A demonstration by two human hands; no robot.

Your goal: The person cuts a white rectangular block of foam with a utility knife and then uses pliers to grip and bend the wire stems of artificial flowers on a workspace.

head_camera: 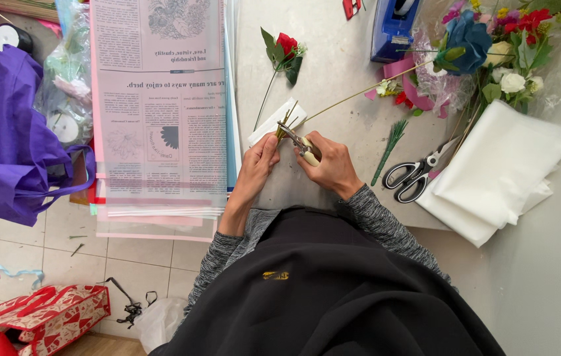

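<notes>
My right hand [333,165] grips small pliers with cream handles [302,147], whose jaws sit at the ends of several thin green stems [285,125]. My left hand [258,161] pinches the same stem ends from the left. One long stem [359,92] runs up and right toward a bunch of artificial flowers [491,46]. Under the stem tips lies a small white folded paper [274,122].
A single red rose [285,49] lies on the grey table [333,39]. Black-handled scissors [415,177] and a stack of white sheets [498,171] lie at right. Printed wrapping sheets [161,105], a purple bag [3,138] and a blue tape dispenser [392,26] surround the spot.
</notes>
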